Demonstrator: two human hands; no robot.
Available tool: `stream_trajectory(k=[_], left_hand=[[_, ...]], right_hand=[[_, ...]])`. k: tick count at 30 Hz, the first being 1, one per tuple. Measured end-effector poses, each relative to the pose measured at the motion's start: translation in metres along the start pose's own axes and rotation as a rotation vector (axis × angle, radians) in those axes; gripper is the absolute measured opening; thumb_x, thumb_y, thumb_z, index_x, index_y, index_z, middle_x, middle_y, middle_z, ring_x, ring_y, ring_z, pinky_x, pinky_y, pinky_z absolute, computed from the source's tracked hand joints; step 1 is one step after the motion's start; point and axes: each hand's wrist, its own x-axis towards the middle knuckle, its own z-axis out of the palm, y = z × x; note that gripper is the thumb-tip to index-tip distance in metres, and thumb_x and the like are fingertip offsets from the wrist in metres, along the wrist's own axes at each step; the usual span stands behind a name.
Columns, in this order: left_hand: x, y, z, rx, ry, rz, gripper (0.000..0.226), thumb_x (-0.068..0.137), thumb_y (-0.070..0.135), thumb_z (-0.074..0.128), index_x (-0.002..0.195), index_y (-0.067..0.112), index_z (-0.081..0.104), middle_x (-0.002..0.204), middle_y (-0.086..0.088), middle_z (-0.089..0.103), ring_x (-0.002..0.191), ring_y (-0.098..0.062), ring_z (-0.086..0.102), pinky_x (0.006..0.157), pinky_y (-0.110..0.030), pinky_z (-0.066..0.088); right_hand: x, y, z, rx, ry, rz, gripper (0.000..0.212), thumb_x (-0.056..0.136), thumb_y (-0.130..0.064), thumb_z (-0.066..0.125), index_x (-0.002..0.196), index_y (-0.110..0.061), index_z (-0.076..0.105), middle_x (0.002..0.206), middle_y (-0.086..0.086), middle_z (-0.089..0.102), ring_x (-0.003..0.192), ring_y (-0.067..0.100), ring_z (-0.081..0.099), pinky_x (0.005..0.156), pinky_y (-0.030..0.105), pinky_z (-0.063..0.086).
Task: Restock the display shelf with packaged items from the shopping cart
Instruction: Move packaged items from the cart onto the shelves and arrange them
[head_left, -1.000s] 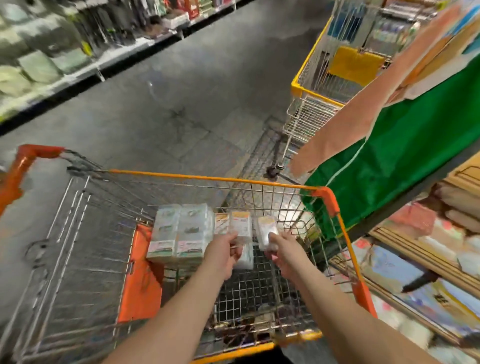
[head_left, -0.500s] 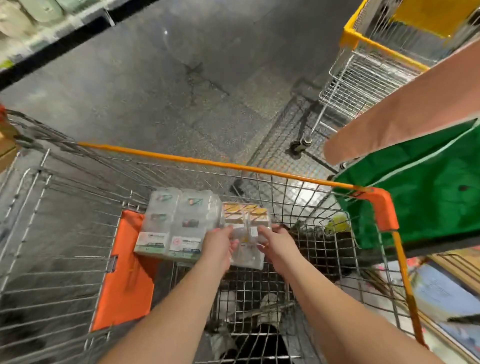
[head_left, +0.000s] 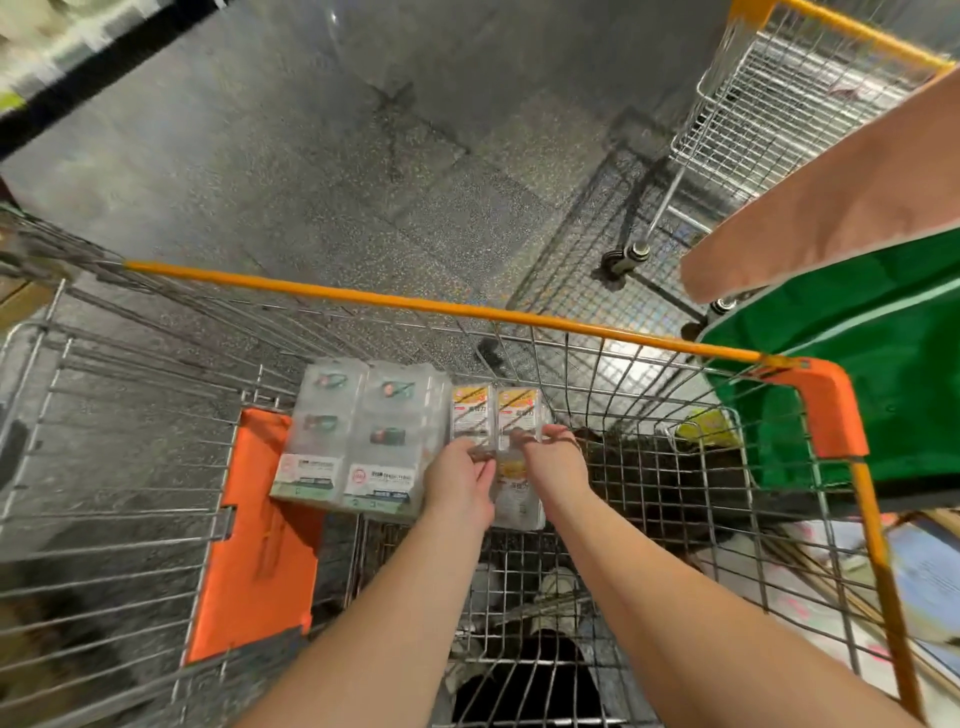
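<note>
Two forearms of yours reach into the shopping cart (head_left: 613, 338), over its wire floor. Your left hand (head_left: 457, 483) and right hand (head_left: 553, 457) meet on the yellow-labelled packs (head_left: 496, 415) and pinch their lower edges. Just left of those packs stand the clear blister packs (head_left: 363, 436) against the orange flap (head_left: 260, 530). Since a second ago, your hands have closed together. Beyond the cart's rim stands a second cart (head_left: 769, 104).

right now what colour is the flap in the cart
Orange; the flap shows best in the head view, left of the clear packs.
</note>
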Motion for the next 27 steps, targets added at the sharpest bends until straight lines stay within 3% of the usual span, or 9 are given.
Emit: stream_trajectory(k=[4, 8, 11, 12, 14, 17, 21, 24, 27], left_hand=[[0.004, 0.004, -0.006, 0.018, -0.023, -0.002, 0.019, 0.097, 0.007, 0.049, 0.112, -0.002, 0.055, 0.107, -0.018, 0.057, 0.108, -0.026, 0.058, 0.099, -0.033, 0.049], [-0.004, 0.007, -0.012, 0.063, -0.088, -0.014, 0.040, 0.099, 0.009, 0.046, 0.138, -0.002, 0.042, 0.107, -0.015, 0.054, 0.118, -0.031, 0.052, 0.099, -0.036, 0.043], [-0.015, 0.012, -0.015, 0.147, -0.148, -0.032, 0.049, 0.100, 0.009, 0.043, 0.147, 0.001, 0.032, 0.140, -0.022, 0.045, 0.125, -0.033, 0.050, 0.105, -0.039, 0.044], [-0.018, 0.014, -0.018, 0.184, -0.166, -0.033, 0.048, 0.100, 0.010, 0.043, 0.146, 0.002, 0.034, 0.143, -0.021, 0.044, 0.122, -0.032, 0.053, 0.100, -0.038, 0.048], [-0.029, 0.022, -0.021, 0.260, -0.189, -0.006, 0.039, 0.100, 0.012, 0.045, 0.137, 0.001, 0.043, 0.133, -0.017, 0.055, 0.099, -0.025, 0.061, 0.072, -0.029, 0.053], [-0.058, 0.036, -0.025, 0.428, -0.243, 0.054, 0.023, 0.098, 0.013, 0.047, 0.117, 0.003, 0.053, 0.105, -0.012, 0.063, 0.068, -0.017, 0.056, 0.051, -0.023, 0.042], [-0.105, 0.057, -0.019, 0.679, -0.300, 0.214, 0.015, 0.094, 0.018, 0.049, 0.091, 0.007, 0.059, 0.086, -0.008, 0.058, 0.064, -0.017, 0.049, 0.047, -0.025, 0.035], [-0.158, 0.072, -0.001, 0.883, -0.411, 0.358, 0.019, 0.091, 0.019, 0.047, 0.075, 0.012, 0.055, 0.062, -0.002, 0.051, 0.053, -0.016, 0.039, 0.050, -0.024, 0.027], [-0.214, 0.077, 0.021, 0.992, -0.555, 0.580, 0.018, 0.091, 0.016, 0.048, 0.075, 0.015, 0.055, 0.071, -0.002, 0.055, 0.060, -0.016, 0.049, 0.057, -0.030, 0.038]], right_hand=[[0.003, -0.015, 0.005, -0.118, -0.004, 0.046, 0.040, 0.089, -0.041, 0.066, 0.109, -0.020, 0.039, 0.115, 0.015, 0.062, 0.081, 0.026, 0.059, 0.062, 0.032, 0.044], [-0.002, -0.023, 0.005, -0.266, 0.002, 0.079, 0.051, 0.090, -0.045, 0.063, 0.125, -0.016, 0.041, 0.121, 0.014, 0.057, 0.095, 0.029, 0.064, 0.081, 0.042, 0.056], [-0.016, -0.027, -0.003, -0.337, 0.013, 0.053, 0.060, 0.093, -0.048, 0.055, 0.139, -0.012, 0.039, 0.098, 0.010, 0.064, 0.072, 0.019, 0.060, 0.057, 0.029, 0.050], [-0.022, -0.028, -0.006, -0.358, 0.017, 0.027, 0.065, 0.093, -0.054, 0.052, 0.141, -0.012, 0.040, 0.092, 0.009, 0.065, 0.065, 0.016, 0.057, 0.047, 0.025, 0.045], [-0.038, -0.031, -0.015, -0.328, 0.037, -0.043, 0.068, 0.092, -0.058, 0.051, 0.139, -0.010, 0.043, 0.101, 0.009, 0.064, 0.070, 0.015, 0.060, 0.044, 0.024, 0.043], [-0.075, -0.041, -0.033, -0.225, 0.037, -0.156, 0.054, 0.095, -0.052, 0.051, 0.128, -0.009, 0.050, 0.109, 0.006, 0.062, 0.083, 0.016, 0.059, 0.066, 0.029, 0.049], [-0.135, -0.059, -0.067, -0.193, 0.010, -0.238, 0.034, 0.097, -0.042, 0.050, 0.109, -0.014, 0.063, 0.097, 0.003, 0.069, 0.085, 0.018, 0.063, 0.081, 0.039, 0.055], [-0.190, -0.073, -0.108, -0.161, 0.066, -0.301, 0.025, 0.095, -0.039, 0.051, 0.100, -0.020, 0.066, 0.092, 0.005, 0.070, 0.079, 0.020, 0.065, 0.070, 0.036, 0.055], [-0.237, -0.086, -0.150, -0.088, 0.142, -0.388, 0.028, 0.093, -0.030, 0.052, 0.095, -0.007, 0.067, 0.093, 0.016, 0.071, 0.072, 0.022, 0.060, 0.058, 0.027, 0.042]])
